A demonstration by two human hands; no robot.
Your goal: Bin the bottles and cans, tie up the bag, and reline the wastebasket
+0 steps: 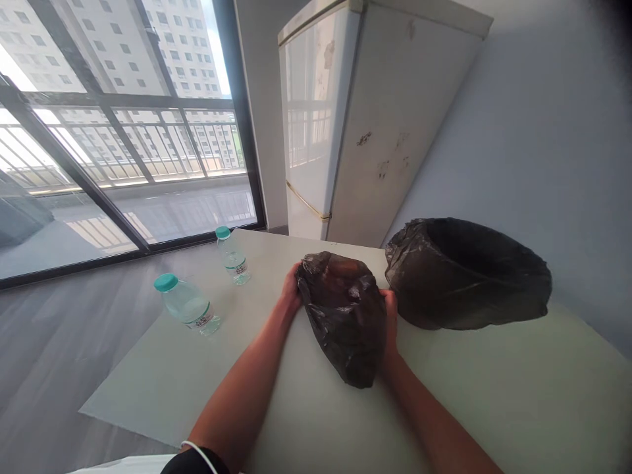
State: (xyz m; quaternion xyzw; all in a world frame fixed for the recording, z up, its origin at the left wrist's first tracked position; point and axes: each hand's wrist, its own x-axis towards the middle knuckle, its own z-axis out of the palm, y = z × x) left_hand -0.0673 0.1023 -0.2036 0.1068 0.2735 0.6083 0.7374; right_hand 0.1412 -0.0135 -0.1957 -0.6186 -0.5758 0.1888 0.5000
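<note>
A black plastic bag (345,329) is between my two hands above the white table, its mouth spread and some reddish-brown shapes showing dimly through the dark film. My left hand (292,288) grips the bag's left edge, with the fingers mostly covered by the plastic. On the opposite side my right hand (390,319) is closed on the bag, its fingers partly hidden behind it. Just right of that hand stands a bin lined with a black bag (469,299), its opening wide and dark inside.
Two clear bottles with green caps stand at the table's left: a nearer bottle (185,303) and a farther bottle (234,260). Behind the white table (316,421) rises a tall white fridge (390,118). A glass sliding door (123,145) is at the left, a wall at the right.
</note>
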